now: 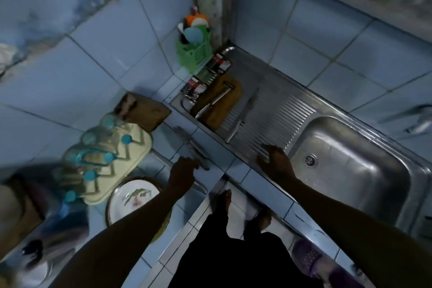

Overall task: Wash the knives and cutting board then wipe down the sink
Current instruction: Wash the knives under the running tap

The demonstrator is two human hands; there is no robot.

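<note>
A steel knife (193,148) lies on the blue tile counter. My left hand (183,172) is at its handle end with fingertips on it; the dim, blurred view hides whether they grip. My right hand (273,159) rests with spread fingers on the ribbed drainboard (280,112), just left of the sink basin (346,170). A second knife (243,114) lies on the drainboard. Beside it is a wooden cutting board (224,110) with a metal tool (214,101) on top. Another wooden board (145,110) sits on the counter to the left.
A green caddy (194,54) with sponges stands in the corner, two printed packages (219,65) below it. A cream drying rack (112,159) with glasses and a floral plate (133,196) fill the left counter. The tap (416,119) is at the right edge.
</note>
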